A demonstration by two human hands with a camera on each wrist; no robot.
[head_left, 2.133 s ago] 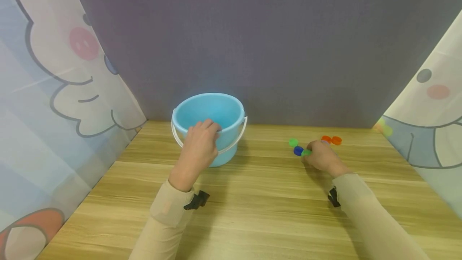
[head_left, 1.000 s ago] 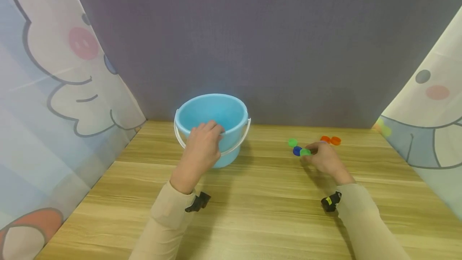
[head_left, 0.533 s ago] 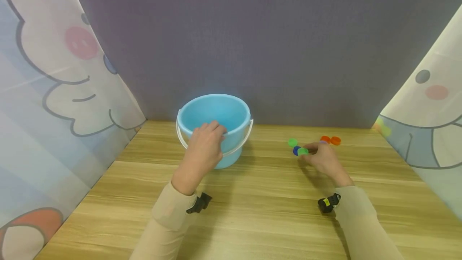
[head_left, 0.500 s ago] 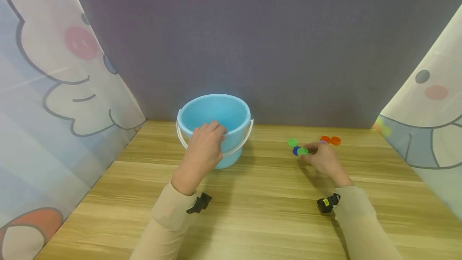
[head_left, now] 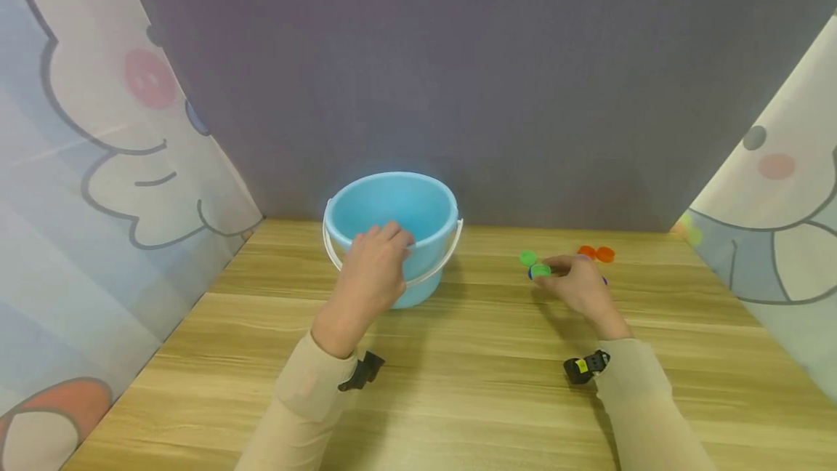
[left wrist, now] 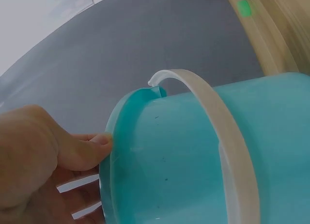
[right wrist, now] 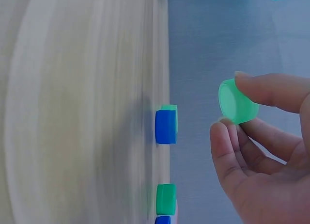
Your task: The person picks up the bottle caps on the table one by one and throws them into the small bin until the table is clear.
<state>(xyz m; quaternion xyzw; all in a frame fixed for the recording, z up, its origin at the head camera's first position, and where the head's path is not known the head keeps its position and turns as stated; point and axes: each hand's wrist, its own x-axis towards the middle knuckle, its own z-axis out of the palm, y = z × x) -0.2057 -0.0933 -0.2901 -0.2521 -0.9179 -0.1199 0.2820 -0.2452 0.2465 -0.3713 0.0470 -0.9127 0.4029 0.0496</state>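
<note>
My left hand (head_left: 369,267) grips the near rim of a light blue bucket (head_left: 421,259) with a white handle (head_left: 451,249). In the left wrist view, the thumb (left wrist: 87,149) presses the outer side of the rim, and the other fingers reach over to the inside. My right hand (head_left: 582,288) pinches a green bottle cap (head_left: 541,270) between thumb and fingers. The right wrist view shows that green cap (right wrist: 237,103) raised off the table, its round face turned away from the palm. Just behind it, a blue cap (head_left: 530,274) is mostly hidden in the head view.
Another green cap (head_left: 527,258) lies at the back left of the group. Two orange caps (head_left: 605,255) and a purple cap (head_left: 584,257) sit behind my right hand. Dark panel (head_left: 523,93) stands behind the wooden table (head_left: 471,384); printed cloths hang at both sides.
My right hand has taken the green cap up from the table and shifted slightly left with it. The bucket and my left hand on its rim have slid a little to the right.
</note>
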